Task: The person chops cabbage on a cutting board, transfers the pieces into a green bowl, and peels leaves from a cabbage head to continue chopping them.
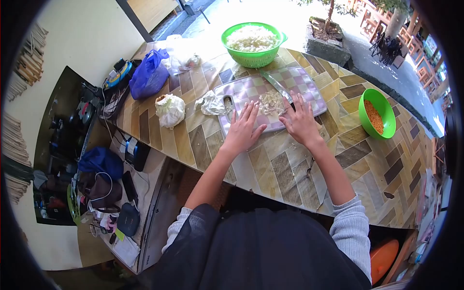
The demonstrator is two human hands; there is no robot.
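Observation:
My left hand [244, 128] rests open at the near edge of a pink-and-white checkered cutting board [304, 87], fingers spread. My right hand [302, 123] lies at the board's near right part, fingers stretched out over the black handle of a knife [275, 84]. The blade points away toward the far edge. Between my hands sits a small pile of pale chopped pieces [270, 102], perhaps cabbage. Left of the board are a crumpled whitish leaf or wrap [210, 103] and a pale round cabbage-like piece [170, 111].
A green colander [252, 59] full of pale shreds stands beyond the board. At right is a green bowl [371, 131] with orange shreds. A blue plastic bag [149, 75] lies at far left on the tiled-pattern tablecloth [357, 164]. Lower left, a cluttered shelf [145, 193] adjoins the table.

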